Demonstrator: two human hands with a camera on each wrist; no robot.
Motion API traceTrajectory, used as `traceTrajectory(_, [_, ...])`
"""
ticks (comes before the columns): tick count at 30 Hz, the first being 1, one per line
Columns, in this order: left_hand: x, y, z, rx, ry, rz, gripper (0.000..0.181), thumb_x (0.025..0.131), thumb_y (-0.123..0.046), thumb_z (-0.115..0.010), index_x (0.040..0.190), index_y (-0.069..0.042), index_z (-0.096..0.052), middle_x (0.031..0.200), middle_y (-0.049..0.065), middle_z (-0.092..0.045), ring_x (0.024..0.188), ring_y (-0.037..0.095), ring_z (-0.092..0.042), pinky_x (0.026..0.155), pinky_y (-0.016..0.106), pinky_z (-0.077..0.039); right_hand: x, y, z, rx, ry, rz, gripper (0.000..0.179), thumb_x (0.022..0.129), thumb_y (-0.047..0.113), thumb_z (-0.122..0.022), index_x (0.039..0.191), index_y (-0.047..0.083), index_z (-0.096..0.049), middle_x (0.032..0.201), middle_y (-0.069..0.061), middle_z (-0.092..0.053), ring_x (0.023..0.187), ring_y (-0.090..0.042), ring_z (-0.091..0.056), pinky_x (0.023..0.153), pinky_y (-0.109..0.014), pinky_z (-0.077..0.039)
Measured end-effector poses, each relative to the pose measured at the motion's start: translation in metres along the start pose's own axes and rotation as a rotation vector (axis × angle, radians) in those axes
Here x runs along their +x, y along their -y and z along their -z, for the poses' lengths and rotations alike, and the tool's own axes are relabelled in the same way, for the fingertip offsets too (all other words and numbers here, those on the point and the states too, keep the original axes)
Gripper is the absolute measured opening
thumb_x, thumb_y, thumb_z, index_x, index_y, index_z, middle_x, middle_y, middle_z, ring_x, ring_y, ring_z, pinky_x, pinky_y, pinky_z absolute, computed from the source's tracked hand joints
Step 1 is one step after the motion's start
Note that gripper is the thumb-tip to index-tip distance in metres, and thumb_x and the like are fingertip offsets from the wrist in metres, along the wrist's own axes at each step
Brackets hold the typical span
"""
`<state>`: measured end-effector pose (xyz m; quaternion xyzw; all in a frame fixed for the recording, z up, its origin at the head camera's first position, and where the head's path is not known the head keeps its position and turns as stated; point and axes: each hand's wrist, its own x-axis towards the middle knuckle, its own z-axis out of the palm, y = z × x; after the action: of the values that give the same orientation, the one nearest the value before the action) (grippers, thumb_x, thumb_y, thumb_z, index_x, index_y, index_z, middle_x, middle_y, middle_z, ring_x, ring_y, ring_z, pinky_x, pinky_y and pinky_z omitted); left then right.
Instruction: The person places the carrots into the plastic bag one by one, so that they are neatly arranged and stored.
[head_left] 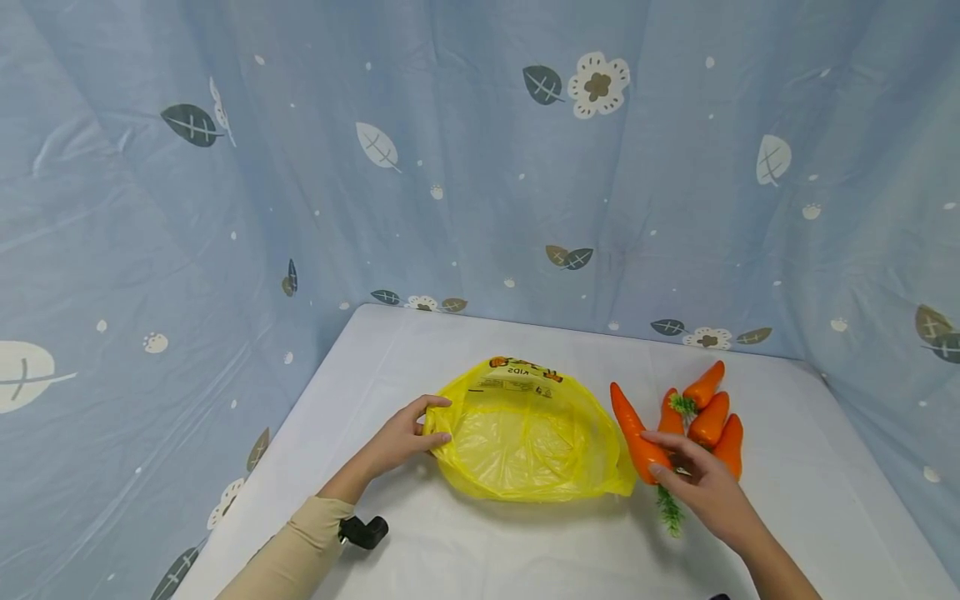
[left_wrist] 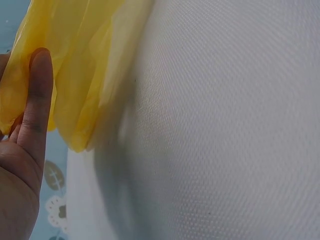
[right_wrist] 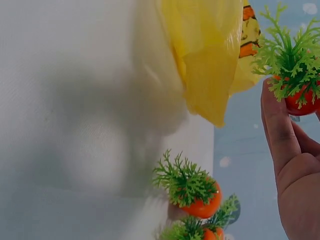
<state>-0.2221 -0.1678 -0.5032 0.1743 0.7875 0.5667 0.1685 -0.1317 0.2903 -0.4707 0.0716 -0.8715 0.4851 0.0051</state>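
Observation:
A yellow plastic bag (head_left: pixel 525 442) lies with its mouth spread wide on the white table. My left hand (head_left: pixel 401 435) pinches the bag's left rim between thumb and fingers; the left wrist view shows the thumb against the yellow film (left_wrist: pixel 75 75). In my right hand (head_left: pixel 705 483) is an orange carrot (head_left: pixel 636 429), gripped near its leafy end beside the bag's right edge. Its tip points up and away, and its green leaves (head_left: pixel 670 510) hang below. The right wrist view shows this carrot's leaves (right_wrist: pixel 292 60) above the fingers.
Several more carrots (head_left: pixel 708 421) lie in a group on the right of the table, partly behind my right hand. A black object (head_left: pixel 363 532) is at my left wrist. Blue patterned curtain (head_left: pixel 480 167) surrounds the white table (head_left: pixel 465 550) at the back and sides.

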Motion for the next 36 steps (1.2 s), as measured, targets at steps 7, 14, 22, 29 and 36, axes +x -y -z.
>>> traceTrajectory(7, [0.000,-0.001,0.000,-0.011,0.001,0.000,0.062,0.095,-0.020,-0.074,0.147,-0.003,-0.045,0.137,0.024,-0.052,0.083,0.021,-0.071,0.075,0.046,-0.060,0.003,0.004,-0.004,0.016,0.020,-0.014,0.040,0.099,0.028,-0.069,0.136,0.013,-0.062,0.134,-0.012,-0.061,0.103,-0.006,-0.062,0.083,-0.024,-0.056])
traceTrajectory(14, [0.001,-0.001,-0.001,-0.005,-0.004,-0.002,0.060,0.096,-0.020,-0.074,0.146,-0.004,-0.045,0.139,0.023,-0.050,0.083,0.022,-0.070,0.075,0.046,-0.060,0.005,0.008,-0.006,0.066,0.058,0.015,0.040,0.100,0.023,-0.068,0.137,0.011,-0.062,0.136,-0.016,-0.059,0.105,-0.009,-0.062,0.081,-0.026,-0.058])
traceTrajectory(22, [0.001,-0.002,-0.003,-0.007,-0.004,0.010,0.060,0.095,-0.020,-0.075,0.146,-0.005,-0.046,0.137,0.022,-0.052,0.082,0.022,-0.070,0.075,0.044,-0.060,0.007,0.010,-0.009,0.112,0.096,0.030,0.039,0.100,0.020,-0.067,0.137,0.008,-0.061,0.136,-0.018,-0.058,0.106,-0.008,-0.062,0.081,-0.026,-0.058])
traceTrajectory(29, [0.001,-0.001,-0.004,-0.003,0.001,0.000,0.060,0.096,-0.019,-0.074,0.146,-0.005,-0.045,0.134,0.021,-0.055,0.082,0.021,-0.070,0.074,0.043,-0.060,0.010,0.012,-0.013,0.142,0.116,0.021,0.039,0.100,0.020,-0.067,0.137,0.008,-0.061,0.137,-0.018,-0.057,0.107,-0.009,-0.061,0.082,-0.026,-0.058])
traceTrajectory(36, [0.000,-0.003,-0.006,-0.006,0.005,0.006,0.061,0.095,-0.019,-0.075,0.147,-0.005,-0.045,0.131,0.020,-0.057,0.083,0.021,-0.070,0.075,0.043,-0.059,0.013,0.012,-0.019,0.138,0.127,0.031,0.039,0.100,0.021,-0.067,0.137,0.009,-0.062,0.137,-0.018,-0.058,0.109,-0.012,-0.061,0.083,-0.024,-0.057])
